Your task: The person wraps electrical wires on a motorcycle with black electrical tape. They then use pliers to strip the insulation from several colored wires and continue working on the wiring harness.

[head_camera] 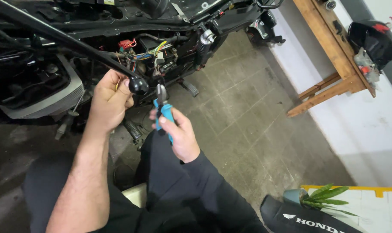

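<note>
The pliers [163, 108] stand nearly upright, their long axis running from the right hand [178, 136] up toward the motorcycle's wiring, with the dark metal nose pointing up and slightly left. The nose ends just below the bundle of coloured wires [150, 51] in the open frame; whether it touches a wire is hard to tell from this angle. The handles are bright blue and the head is dark steel with narrow, closed-looking tips.

The right hand comes up from a black sleeve [196, 172], palm turned toward the person, with its fingers [166, 121] wrapped firmly around the blue handles and the thumb laid along the front. The left hand [109, 101] is raised on a bare forearm, knuckles outward, with its fingers clenched around something thin that shows only as a small yellowish strand beside the palm. It sits right behind the round black knob [138, 85] at the end of a long black lever [58, 36] that slants down from the upper left.

Behind both hands is the stripped motorcycle [40, 86], with a chrome shock absorber [204, 43] to the right of the wires. The floor [247, 112] is grey tile. A wooden bench [329, 47] leans against the white wall at right, and a black seat [299, 218] and a green plant [327, 198] lie at the lower right.
</note>
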